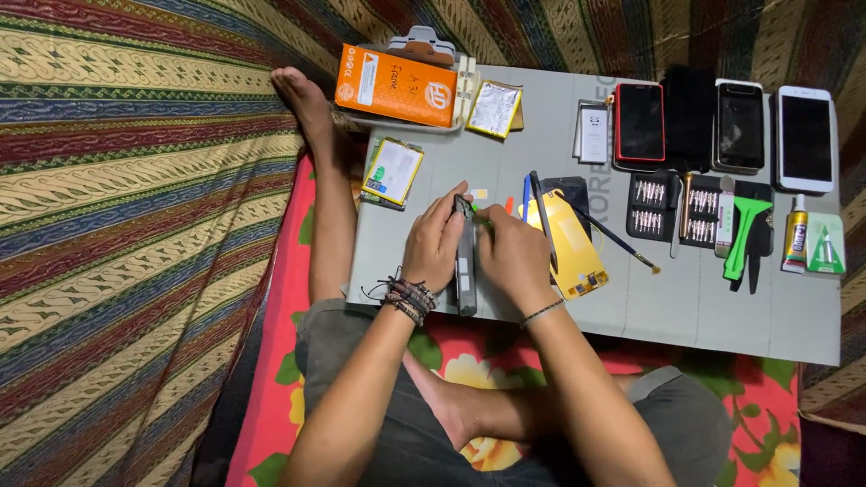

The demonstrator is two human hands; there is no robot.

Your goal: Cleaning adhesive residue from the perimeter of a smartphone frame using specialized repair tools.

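A dark phone stands on its long edge on the grey mat, gripped between both hands. My left hand clasps its left side, fingers curled over the top end. My right hand presses against its right side, and a small green pick shows at my fingertips by the phone's top edge. Just right of my right hand lies a yellow-backed screen panel with a thin brush and a dark tool across it.
An orange box and a tray sit at the mat's far left, with two battery packs nearby. Three phones line the far edge. A screwdriver bit set, green scraper and glue tube lie to the right.
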